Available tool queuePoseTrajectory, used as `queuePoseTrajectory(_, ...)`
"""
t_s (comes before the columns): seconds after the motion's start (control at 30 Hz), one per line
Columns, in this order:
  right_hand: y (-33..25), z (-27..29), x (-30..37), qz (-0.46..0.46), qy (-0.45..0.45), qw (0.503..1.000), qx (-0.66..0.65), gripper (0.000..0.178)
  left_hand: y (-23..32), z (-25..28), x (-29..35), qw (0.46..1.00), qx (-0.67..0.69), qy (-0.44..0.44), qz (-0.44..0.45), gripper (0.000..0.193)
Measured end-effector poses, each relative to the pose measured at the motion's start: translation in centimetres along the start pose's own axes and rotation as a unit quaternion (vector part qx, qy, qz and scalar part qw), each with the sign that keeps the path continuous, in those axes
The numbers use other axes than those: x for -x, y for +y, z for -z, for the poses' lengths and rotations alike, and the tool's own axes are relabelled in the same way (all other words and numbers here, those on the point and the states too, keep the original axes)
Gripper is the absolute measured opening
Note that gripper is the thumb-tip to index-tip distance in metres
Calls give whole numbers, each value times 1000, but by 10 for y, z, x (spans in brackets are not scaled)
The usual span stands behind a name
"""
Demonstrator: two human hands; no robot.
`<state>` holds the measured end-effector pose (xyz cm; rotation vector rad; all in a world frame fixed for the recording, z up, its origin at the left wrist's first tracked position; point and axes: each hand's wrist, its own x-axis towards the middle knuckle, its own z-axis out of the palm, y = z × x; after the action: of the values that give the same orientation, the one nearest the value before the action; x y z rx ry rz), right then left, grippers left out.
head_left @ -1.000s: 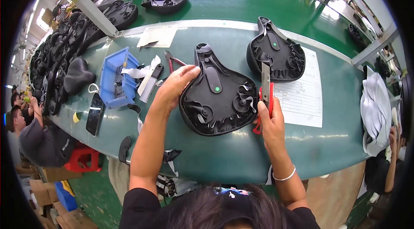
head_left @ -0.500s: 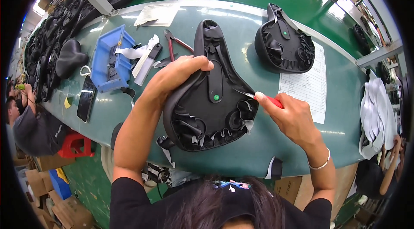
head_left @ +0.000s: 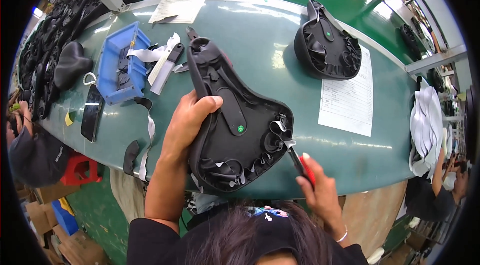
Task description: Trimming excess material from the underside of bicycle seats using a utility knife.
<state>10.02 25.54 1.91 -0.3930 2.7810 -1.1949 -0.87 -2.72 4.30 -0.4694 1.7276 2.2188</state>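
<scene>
An upside-down black bicycle saddle [head_left: 215, 140] lies on the green bench, its nose tilted to the far left. Gathered cover edges with pale trim run round the inside of its wide end. My left hand [head_left: 187, 120] clasps the saddle's left side, thumb pressed on the underside. Closed in my right hand [head_left: 322, 192] is a knife [head_left: 306, 171] with a red and black handle. Its tip meets a pale strip of cover at the saddle's right rear corner. How sharp or long the blade is cannot be made out here.
Behind stands another upturned saddle [head_left: 325, 47] beside a printed sheet [head_left: 350, 100]. To the left are a blue bin [head_left: 112, 97], a second cutter [head_left: 166, 69], a phone [head_left: 92, 113] and offcut strips [head_left: 146, 155]. Many saddles [head_left: 42, 65] pile up far left; white pieces [head_left: 426, 125] hang right.
The saddle has turned, its nose swinging left and its wide end shifting nearer. My left hand slid nearer along it. My right hand brought the knife from the side edge to the rear corner.
</scene>
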Motion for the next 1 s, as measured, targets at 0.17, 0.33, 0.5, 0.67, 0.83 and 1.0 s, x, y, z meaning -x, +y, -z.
queuePoseTrajectory(0.17, -9, -14, -67, 113, 171, 976, -69, 55, -11, 5, 22, 999, -48, 13, -16, 44)
queuePoseTrajectory(0.33, -5, 2, -106, -42, 146, 968, -202, 53, -51, 21, 35, 986, -27, 113, -119, 49)
queuePoseTrajectory(0.5, -5, 23, -94, -98, 205, 916, -330, 45, -44, 24, 44, 760, -491, 255, -341, 52)
queuePoseTrajectory(0.67, -62, 2, -74, 62, -75, 964, -247, 50, -9, -35, 5, 650, -621, -128, -420, 28)
queuePoseTrajectory(0.83, 4, 13, -50, 124, 76, 989, -25, 64, -14, -28, -11, 769, -511, -179, -341, 14)
queuePoseTrajectory(1.0, -12, -2, -58, 106, -33, 978, 178, 67, -12, -34, -17, 831, -433, -164, -309, 17)
